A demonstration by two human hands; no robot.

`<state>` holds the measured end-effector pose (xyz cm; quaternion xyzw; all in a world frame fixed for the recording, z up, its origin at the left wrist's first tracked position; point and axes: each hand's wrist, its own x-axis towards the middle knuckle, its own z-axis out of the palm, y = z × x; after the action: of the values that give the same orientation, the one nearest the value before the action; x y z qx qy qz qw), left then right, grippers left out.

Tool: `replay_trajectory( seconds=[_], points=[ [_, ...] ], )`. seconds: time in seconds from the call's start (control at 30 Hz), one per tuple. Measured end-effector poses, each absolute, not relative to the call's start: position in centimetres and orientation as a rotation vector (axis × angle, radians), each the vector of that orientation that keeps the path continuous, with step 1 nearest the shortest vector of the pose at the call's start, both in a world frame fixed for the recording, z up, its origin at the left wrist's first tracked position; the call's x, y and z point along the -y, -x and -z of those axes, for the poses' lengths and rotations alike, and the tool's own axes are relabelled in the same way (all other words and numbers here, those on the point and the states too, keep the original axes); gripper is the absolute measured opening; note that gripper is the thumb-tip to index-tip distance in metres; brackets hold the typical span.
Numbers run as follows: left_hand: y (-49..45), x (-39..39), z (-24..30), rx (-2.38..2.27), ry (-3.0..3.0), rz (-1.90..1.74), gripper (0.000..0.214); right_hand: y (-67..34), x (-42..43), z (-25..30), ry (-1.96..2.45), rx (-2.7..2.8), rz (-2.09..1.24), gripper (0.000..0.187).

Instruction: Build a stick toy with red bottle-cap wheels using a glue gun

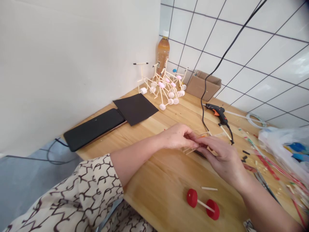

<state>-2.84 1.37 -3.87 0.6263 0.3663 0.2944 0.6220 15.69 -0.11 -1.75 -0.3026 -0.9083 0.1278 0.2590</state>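
Observation:
My left hand [180, 137] and my right hand [220, 154] meet above the wooden table [145, 174], fingertips pinched together. Whatever lies between the fingers is too small and hidden to make out. Thin pale wooden sticks [189, 150] show beneath my left hand, and a dark flat piece lies partly covered under my right fingers. Closer to me, two red wheels [212, 209] are joined by a pale stick axle [205, 205]. A loose short stick [209, 188] lies just beyond them.
Small stick-built tricycles [166, 85] crowd the back corner by a drink bottle [163, 51]. A cardboard box [204, 85], corded glue gun [217, 112], black sheet [135, 109] and phone [95, 129] lie around. Scissors [265, 185], scraps and a plastic bag [285, 148] are at right.

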Motion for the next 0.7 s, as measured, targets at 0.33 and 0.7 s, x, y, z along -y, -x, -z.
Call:
replay_trajectory(
  seconds=[0.33,0.7],
  points=[
    [3.0,-1.8,3.4,-0.843,-1.540,-0.605,0.016,-15.7,0.4,2.1,0.896,2.434,-0.303,0.014],
    [2.7,-2.0,3.4,-0.866,-1.483,-0.637,0.018,-15.8,0.6,3.0,1.019,2.344,-0.375,0.018]
  ],
)
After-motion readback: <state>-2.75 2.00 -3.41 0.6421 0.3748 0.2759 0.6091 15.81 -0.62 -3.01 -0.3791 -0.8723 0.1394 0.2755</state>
